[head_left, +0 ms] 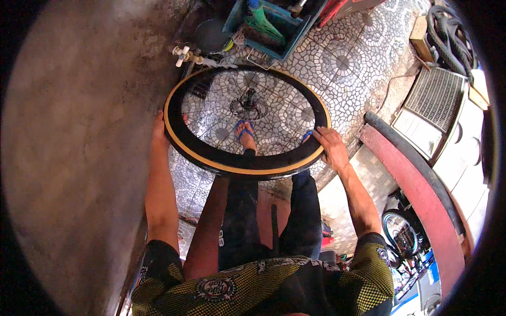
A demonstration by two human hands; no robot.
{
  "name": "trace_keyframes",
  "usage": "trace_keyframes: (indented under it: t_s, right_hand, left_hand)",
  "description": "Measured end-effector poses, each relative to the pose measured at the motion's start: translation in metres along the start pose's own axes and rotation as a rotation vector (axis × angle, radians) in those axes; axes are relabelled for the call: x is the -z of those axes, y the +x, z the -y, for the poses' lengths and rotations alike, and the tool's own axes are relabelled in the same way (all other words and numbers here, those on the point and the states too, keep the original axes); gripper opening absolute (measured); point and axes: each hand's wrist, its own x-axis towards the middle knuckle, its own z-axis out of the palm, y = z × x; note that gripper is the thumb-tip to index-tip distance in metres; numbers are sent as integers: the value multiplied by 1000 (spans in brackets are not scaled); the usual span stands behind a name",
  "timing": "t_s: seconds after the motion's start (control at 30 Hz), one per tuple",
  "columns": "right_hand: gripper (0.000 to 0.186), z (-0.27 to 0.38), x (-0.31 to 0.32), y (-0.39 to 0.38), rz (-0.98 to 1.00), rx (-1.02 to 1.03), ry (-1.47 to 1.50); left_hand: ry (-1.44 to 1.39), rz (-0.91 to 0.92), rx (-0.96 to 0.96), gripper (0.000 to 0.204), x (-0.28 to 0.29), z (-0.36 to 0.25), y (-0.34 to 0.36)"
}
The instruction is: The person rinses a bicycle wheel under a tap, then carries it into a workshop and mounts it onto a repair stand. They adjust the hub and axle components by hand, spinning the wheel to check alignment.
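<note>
In front of me I hold a bicycle wheel (247, 167) with a deep black rim and a tyre with a tan sidewall. It is tilted nearly flat above the tiled floor. At its left edge my left hand (161, 129) is closed around the rim and tyre, its fingers partly hidden behind. My right hand (331, 146) grips the right edge, fingers over the black rim. A dark hub with a disc (249, 107) shows at the wheel's middle. The spokes are too fine to make out. Through the wheel I see my foot in a blue flip-flop (245, 132).
A bare wall (84, 158) rises at my left. Beyond the wheel are a tap (183, 55) and a teal crate (287, 50) holding a green object. On the right stand a curved pink ledge (416, 195), a grilled white unit (435, 100), coiled black tyres (448, 39) and a bicycle (400, 231).
</note>
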Motion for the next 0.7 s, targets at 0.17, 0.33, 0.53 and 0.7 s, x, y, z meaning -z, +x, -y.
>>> trace_keyframes:
  t_s: [0.17, 0.33, 0.53, 0.7]
  right_hand:
    - [77, 64, 53, -34, -40, 106, 12]
    - [74, 139, 66, -11, -145, 106, 103]
    - [66, 210, 70, 84, -203, 97, 93]
    - [60, 171, 84, 91, 30, 28, 94]
  left_hand:
    - [204, -88, -175, 53, -29, 9, -33]
    - [1029, 85, -964, 51, -68, 43, -113]
    - [1643, 402, -1391, 49, -144, 25, -236]
    - [1680, 229, -1250, 54, -65, -22, -182]
